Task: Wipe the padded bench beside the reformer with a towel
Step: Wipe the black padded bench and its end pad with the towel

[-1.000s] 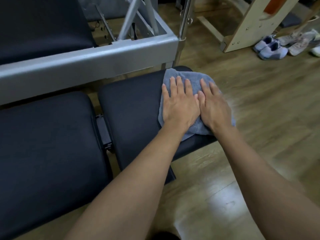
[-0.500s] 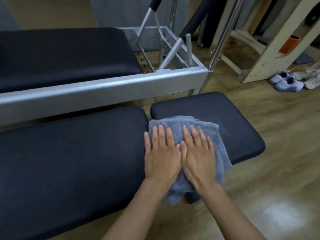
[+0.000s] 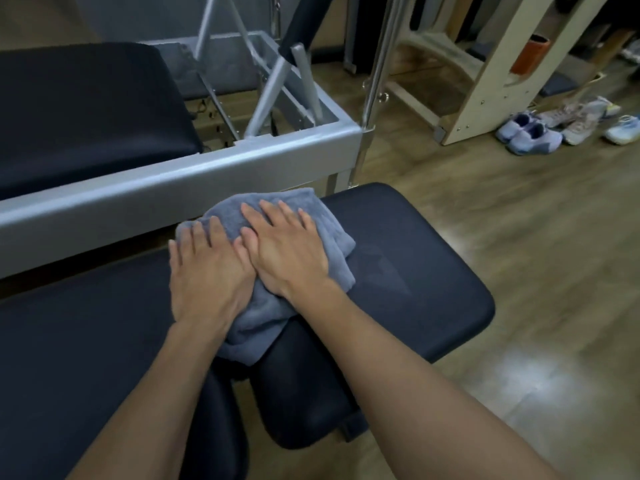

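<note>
Where the towel lies: the grey towel sits bunched under both palms on the padded bench, with its loose tail trailing back between the wrists.
Left hand: flat, fingers straight, pressing the towel's left part and gripping nothing.
Right hand: also spread flat and pressing, its thumb touching the left hand.
Gap: the split between the two pads runs back from under the towel, beside the left wrist. The tail could drop into it and snag on a backward pull.
Reformer rail: it lies just beyond the fingertips, so a long forward stroke could knock them against the metal.
Bunching: no finger curls round the cloth, so folds may slip out from under the palms and the pad to the right of the right hand could be missed.
</note>
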`<state>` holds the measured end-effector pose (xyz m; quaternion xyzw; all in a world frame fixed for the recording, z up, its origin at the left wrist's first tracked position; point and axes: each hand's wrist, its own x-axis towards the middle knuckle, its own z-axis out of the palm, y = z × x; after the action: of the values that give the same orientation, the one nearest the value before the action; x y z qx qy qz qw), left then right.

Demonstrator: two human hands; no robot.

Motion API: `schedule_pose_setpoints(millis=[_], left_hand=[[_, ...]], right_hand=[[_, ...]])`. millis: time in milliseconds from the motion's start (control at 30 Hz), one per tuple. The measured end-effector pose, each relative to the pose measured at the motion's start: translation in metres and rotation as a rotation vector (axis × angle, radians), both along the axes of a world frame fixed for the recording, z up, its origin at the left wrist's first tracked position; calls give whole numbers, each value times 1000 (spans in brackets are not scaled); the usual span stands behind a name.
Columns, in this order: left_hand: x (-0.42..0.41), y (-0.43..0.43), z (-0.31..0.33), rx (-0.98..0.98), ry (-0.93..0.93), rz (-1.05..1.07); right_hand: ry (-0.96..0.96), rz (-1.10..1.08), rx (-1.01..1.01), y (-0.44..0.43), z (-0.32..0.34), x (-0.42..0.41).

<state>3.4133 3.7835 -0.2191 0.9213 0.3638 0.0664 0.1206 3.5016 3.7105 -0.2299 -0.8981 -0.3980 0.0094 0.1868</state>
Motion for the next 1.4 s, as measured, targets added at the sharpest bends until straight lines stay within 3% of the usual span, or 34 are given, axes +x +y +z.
schedule_pose_setpoints(millis=[267, 500, 667, 867, 1000, 1100, 1233, 1400], left_hand=[[29, -26, 9, 0, -13, 27], [115, -129, 8, 79, -4, -196], [127, -157, 2, 123, -45, -321], [88, -166, 9, 121, -22, -380], [54, -179, 13, 45, -31, -408], [23, -174, 8, 28, -48, -421], [-34, -131, 8, 57, -50, -386], [-85, -64, 5, 39, -30, -194]], right_hand=[[1, -28, 64, -26, 0, 28], [1, -251, -28, -145, 11, 93], [107, -432, 1, -180, 13, 89], [51, -584, -138, -187, 9, 48], [-53, -653, -105, -199, 7, 6], [-30, -665, -96, -192, 2, -25], [-2, -580, -120, -150, 4, -78], [-30, -343, -128, -73, 6, -108]])
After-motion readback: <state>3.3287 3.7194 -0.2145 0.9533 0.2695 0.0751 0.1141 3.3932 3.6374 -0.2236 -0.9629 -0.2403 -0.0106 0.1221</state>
